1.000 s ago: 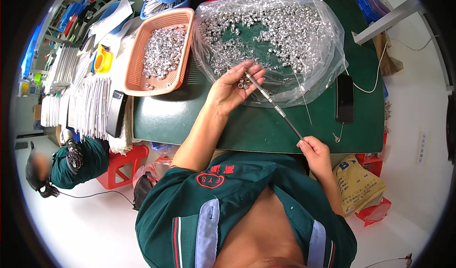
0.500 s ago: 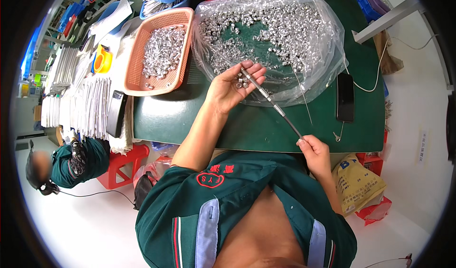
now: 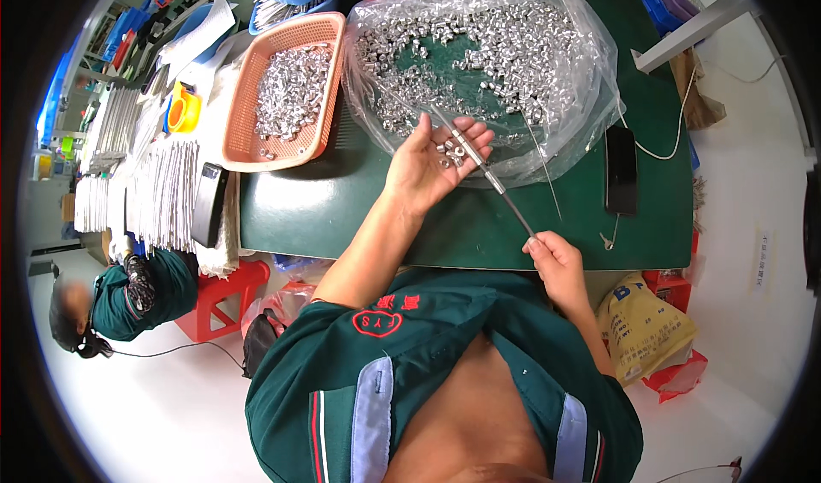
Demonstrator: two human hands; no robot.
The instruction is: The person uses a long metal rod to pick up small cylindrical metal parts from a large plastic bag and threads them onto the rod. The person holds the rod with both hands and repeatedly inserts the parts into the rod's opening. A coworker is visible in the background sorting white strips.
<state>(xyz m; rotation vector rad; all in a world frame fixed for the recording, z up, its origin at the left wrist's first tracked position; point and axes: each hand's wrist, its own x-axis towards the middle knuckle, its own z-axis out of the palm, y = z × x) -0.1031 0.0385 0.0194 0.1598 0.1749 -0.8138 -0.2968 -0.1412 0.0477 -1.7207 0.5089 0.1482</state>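
My right hand [image 3: 560,262] pinches the near end of a thin dark rod [image 3: 518,214] between thumb and fingers. Shiny metal sleeves [image 3: 494,179] sit along the rod's middle and upper part. My left hand [image 3: 419,168] is turned palm up and cupped, its thumb raised away from the fingers. Several small metal rings [image 3: 451,154] lie in that palm. The rod crosses over the left fingers; whether it touches them I cannot tell. Beyond both hands is a clear plastic bag [image 3: 590,72], spread open, with a heap of small metal rings [image 3: 530,55] inside.
An orange basket [image 3: 237,132] of metal pieces stands left of the bag. A dark phone [image 3: 622,171] and a thin wire [image 3: 547,175] lie on the green table [image 3: 325,218]. Paper stacks [image 3: 162,196] fill the left, where another person [image 3: 145,290] sits. A yellow sack [image 3: 646,329] stands below right.
My left thumb has lifted off the rod's upper end, and the left hand has shifted slightly right. The right hand has moved a little up and left with the rod.
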